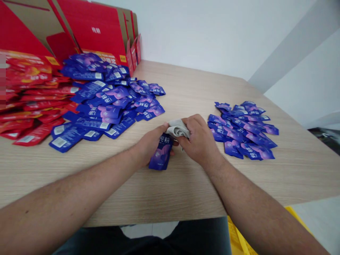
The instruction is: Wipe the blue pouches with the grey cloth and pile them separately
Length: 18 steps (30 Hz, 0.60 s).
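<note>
Near the middle of the table, my left hand (151,145) grips a small blue-purple pouch (160,154) with white lettering. The pouch hangs with its lower end toward me. My right hand (198,138) is closed on a folded light-grey cloth (178,128), pressed over the pouch's upper end. That end of the pouch is hidden under the cloth and fingers. To the left lies a big heap of blue pouches (106,106), some showing white barcode labels. A smaller spread of blue pouches (241,129) lies to the right of my hands.
Red pouches (39,102) are stacked at the far left, beside the blue heap. Red cardboard boxes (92,30) stand behind them against the white wall (202,35). A yellow plastic crate (237,233) is below the table's (159,202) front edge at right. A black bag-like item (325,138) shows at the right edge.
</note>
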{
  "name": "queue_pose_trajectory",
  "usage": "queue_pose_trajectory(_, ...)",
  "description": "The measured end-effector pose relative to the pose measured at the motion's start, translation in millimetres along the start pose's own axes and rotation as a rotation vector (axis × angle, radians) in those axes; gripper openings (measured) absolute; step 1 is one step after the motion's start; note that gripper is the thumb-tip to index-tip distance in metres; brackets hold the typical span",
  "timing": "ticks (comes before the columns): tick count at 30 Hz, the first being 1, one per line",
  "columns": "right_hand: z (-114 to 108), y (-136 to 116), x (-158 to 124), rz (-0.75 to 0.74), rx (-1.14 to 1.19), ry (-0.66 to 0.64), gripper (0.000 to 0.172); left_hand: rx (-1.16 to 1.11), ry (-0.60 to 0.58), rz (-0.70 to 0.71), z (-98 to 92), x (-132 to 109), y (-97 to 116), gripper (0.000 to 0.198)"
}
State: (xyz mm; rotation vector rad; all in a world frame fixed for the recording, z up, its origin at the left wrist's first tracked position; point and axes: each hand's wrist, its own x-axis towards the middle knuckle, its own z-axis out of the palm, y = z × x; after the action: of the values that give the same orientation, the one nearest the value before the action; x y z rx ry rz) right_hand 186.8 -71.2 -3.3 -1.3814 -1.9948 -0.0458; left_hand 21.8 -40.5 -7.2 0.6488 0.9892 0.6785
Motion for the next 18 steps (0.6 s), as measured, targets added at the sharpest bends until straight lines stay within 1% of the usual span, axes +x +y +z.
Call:
queue_pose_trajectory(2,-2.7,-0.2,0.2,0.003,-0.028,0.05,0.021,-0.083,0.022,-0.013,-1.4,1.2,5.1,0.03)
queue_pose_trajectory(4,-5.0,-0.3,0.3,0.01,-0.049,0.08,0.02,-0.141,0.04,-0.036,-3.9,4.7,7.9,0.026)
queue_pose_trajectory(6,-5.3,-0.8,-0.1,0.001,-0.046,0.077,0.019,-0.158,0.035,-0.043,-6.1,9.7,6.7,0.026)
queue_pose_trajectory(7,-4.5,-1.4,-0.5,-0.01,-0.035,0.06,0.019,-0.164,0.019,-0.021,-6.4,12.2,4.7,0.026)
queue_pose_trajectory(10,0.7,-4.9,-2.7,-0.043,0.019,-0.018,0.024,-0.214,-0.075,0.098,-4.1,16.6,-3.1,0.024)
queue_pose_trajectory(12,4.3,-7.6,-4.1,-0.043,0.052,-0.074,0.027,-0.263,-0.118,0.142,-1.7,16.6,-5.8,0.027)
queue_pose_trajectory(14,5.9,-9.3,-5.0,-0.065,0.091,-0.155,0.027,-0.292,-0.119,0.114,-1.4,15.4,-5.0,0.032)
queue_pose_trajectory(18,4.4,-9.1,-5.8,-0.185,0.181,-0.387,0.027,-0.308,-0.111,0.047,-6.7,14.6,0.8,0.038)
